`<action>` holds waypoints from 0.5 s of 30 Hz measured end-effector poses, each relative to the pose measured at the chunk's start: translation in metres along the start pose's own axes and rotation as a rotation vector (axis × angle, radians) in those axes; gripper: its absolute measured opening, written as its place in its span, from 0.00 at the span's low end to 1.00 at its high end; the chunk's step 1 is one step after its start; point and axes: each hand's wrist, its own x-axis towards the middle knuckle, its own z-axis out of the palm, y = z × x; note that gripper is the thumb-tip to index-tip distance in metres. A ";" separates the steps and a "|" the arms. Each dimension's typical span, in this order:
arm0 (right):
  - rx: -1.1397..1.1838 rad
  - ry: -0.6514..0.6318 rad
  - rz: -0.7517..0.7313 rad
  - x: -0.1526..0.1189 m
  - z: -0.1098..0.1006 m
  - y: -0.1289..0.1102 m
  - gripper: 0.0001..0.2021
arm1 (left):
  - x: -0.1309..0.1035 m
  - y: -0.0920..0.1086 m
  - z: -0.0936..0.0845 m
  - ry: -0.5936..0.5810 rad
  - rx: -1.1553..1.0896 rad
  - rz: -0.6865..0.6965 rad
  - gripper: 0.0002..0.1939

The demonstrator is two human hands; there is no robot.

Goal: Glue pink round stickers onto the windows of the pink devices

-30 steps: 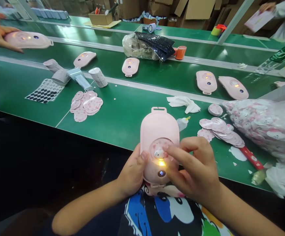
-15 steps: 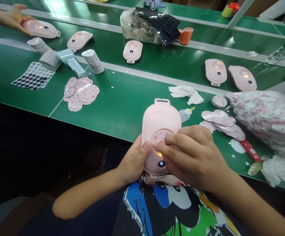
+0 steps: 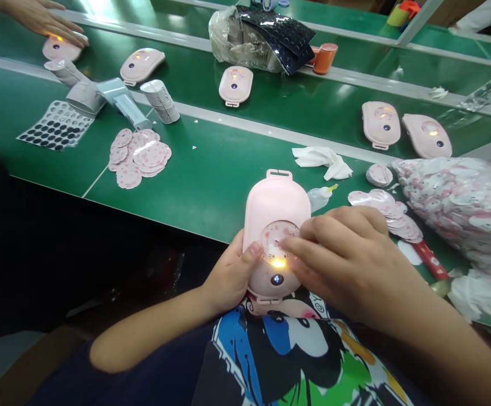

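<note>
A pink oval device [image 3: 275,206] with a loop at its far end rests against my body at the green table's near edge. My left hand [image 3: 232,276] grips its left side, thumb on the front. My right hand [image 3: 346,256] lies over its right side, with fingertips pressing a round patterned sticker [image 3: 277,237] on the front. Below the sticker a small yellow light glows above a dark button [image 3: 277,279].
Stacks of round stickers [image 3: 137,158] [image 3: 391,211] lie left and right, beside a bag of stickers [image 3: 460,203], a small dropper bottle [image 3: 319,197] and a white cloth [image 3: 321,160]. More pink devices [image 3: 235,84] [image 3: 380,124] sit on the belt. Another person's hand [image 3: 44,20] presses one far left.
My right fingers have shifted over the sticker, pressing it down. The other person's hand has set its pink device down on the belt. The view has tilted slightly downward.
</note>
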 end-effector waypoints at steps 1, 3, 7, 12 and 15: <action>0.011 0.019 0.057 0.000 0.002 -0.002 0.07 | 0.000 0.000 0.000 0.015 0.005 -0.009 0.31; 0.058 0.027 0.175 -0.001 0.005 -0.006 0.07 | 0.001 0.000 0.000 0.029 0.011 -0.015 0.31; 0.190 -0.024 0.329 -0.002 0.013 -0.016 0.03 | 0.002 -0.004 -0.001 0.019 0.016 0.005 0.30; 0.326 -0.076 0.472 -0.003 0.020 -0.022 0.04 | 0.004 -0.006 -0.002 0.034 0.049 0.006 0.33; 0.384 -0.045 0.502 -0.003 0.022 -0.024 0.05 | 0.005 -0.006 -0.002 0.054 0.043 0.005 0.33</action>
